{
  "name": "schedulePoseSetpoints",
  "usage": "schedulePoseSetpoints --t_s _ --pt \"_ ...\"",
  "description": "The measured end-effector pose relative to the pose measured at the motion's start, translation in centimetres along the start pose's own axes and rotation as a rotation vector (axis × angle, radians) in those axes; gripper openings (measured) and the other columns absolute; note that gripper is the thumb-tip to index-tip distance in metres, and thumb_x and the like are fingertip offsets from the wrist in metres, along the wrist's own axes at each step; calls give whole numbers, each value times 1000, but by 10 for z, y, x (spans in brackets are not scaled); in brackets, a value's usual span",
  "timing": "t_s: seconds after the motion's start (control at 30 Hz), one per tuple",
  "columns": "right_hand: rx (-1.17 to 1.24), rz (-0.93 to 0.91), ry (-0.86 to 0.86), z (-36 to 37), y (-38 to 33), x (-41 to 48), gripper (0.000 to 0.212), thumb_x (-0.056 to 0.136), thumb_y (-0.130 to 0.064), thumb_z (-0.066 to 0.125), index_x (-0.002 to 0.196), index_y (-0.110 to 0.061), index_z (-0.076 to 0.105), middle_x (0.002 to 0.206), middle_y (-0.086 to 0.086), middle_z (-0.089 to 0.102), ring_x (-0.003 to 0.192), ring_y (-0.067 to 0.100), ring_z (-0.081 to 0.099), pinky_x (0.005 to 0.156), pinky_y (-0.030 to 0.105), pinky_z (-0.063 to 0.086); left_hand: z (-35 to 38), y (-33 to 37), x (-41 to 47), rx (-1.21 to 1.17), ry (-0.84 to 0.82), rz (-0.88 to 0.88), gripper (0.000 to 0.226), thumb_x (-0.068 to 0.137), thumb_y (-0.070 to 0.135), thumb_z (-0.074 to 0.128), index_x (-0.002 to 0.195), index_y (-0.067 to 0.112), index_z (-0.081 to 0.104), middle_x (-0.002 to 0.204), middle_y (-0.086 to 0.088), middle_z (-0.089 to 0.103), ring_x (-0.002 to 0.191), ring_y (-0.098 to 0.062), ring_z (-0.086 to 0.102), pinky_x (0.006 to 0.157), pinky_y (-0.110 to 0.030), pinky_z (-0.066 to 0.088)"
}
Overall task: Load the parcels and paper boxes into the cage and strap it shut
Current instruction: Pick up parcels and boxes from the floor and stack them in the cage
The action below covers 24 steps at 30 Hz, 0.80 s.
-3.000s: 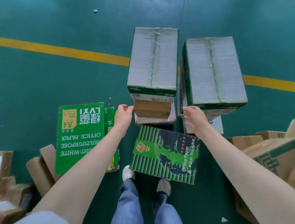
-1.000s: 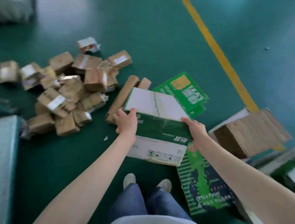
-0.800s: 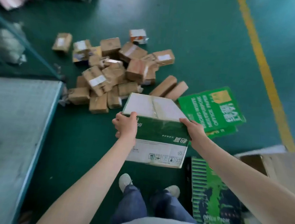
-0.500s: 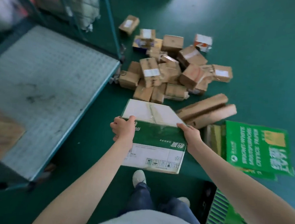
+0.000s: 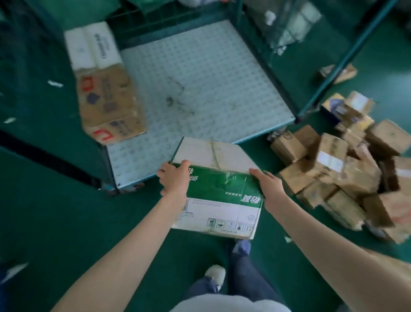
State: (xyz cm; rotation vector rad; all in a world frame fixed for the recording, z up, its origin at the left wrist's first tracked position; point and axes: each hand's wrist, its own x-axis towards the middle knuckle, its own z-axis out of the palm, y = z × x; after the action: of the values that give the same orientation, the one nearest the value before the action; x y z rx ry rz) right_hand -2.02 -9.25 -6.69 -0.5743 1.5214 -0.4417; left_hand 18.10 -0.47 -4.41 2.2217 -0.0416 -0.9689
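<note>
Green floor point(image 5: 47, 217); paper box point(image 5: 221, 189) near cage point(image 5: 205, 82)

1. Left hand point(image 5: 174, 178), at the centre of the frame, grips the left edge of the paper box point(image 5: 221, 191), thumb on top, fingers curled round the side
2. Right hand point(image 5: 269, 189) clasps its right edge
3. Both bare forearms reach in from the lower frame edge, nearly straight
</note>
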Motion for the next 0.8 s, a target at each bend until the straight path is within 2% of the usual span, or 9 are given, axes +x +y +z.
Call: schedulePoseSetpoints --t_s 0.07,0.17,0.23,0.3,0.4,0.53,0.63,0.7,0.8 --pt "-67 -14 -50 28 -22 17 74 64 -30 86 129 -7 58 103 17 71 87 35 72 84 51 59 -9 12 20 -64 33 -25 68 86 39 57 141 9 31 141 -11 31 121 -32 43 103 -56 40" --pt "-155 -29 -113 68 -54 59 103 35 -44 85 129 -11 60 104 15 71 86 34 73 84 50 59 -18 38 46 -121 103 -72 71 89 40 58 145 9 28 142 -12 30 125 -33 41 107 -56 35" --pt "-195 -34 -165 93 -78 87 109 29 -49 83 129 -13 60 110 15 70 90 33 72 87 48 58 -21 59 59 -152 156 -106 72 90 40 59 146 8 27 142 -13 30 127 -34 39 109 -55 32" --pt "-250 -31 -216 119 -110 91 99 39 -47 86 129 -14 60 112 14 69 95 34 70 91 48 56 -24 82 72 -197 198 -122 76 88 41 60 146 7 27 143 -12 29 129 -33 38 109 -55 32" --pt "-292 -51 -252 149 -155 105 70 68 -34 84 128 -9 60 107 16 70 95 34 70 92 49 56 -24 118 95 -298 210 -129 91 74 49 62 147 7 27 144 -11 28 130 -34 38 107 -55 36" --pt "-346 -108 -272 185 -199 141 99 44 -50 80 133 -14 55 112 15 68 98 35 68 92 51 55 -20 158 131 -409 224 -111 76 87 35 64 148 8 29 148 -10 26 130 -33 38 106 -53 41" --pt "-368 -114 -271 209 -226 153 90 58 -45 81 137 -14 52 118 16 66 101 36 67 94 52 53 -18 182 154 -468 209 -105 68 89 32 61 147 11 33 147 -11 30 127 -33 43 106 -52 43" --pt "-383 -147 -268 226 -245 161 72 77 -34 78 140 -13 49 119 15 65 102 34 67 95 50 53 -20 197 170 -530 177 -105 78 76 41 65 144 15 37 142 -10 37 122 -33 49 100 -54 47" --pt "-407 -169 -242 270 -274 193 68 81 -33 76 141 -14 49 121 13 64 103 32 66 95 47 54 -13 208 247 -588 151 -133 105 49 56 61 146 26 35 146 -7 37 125 -34 51 98 -56 49"
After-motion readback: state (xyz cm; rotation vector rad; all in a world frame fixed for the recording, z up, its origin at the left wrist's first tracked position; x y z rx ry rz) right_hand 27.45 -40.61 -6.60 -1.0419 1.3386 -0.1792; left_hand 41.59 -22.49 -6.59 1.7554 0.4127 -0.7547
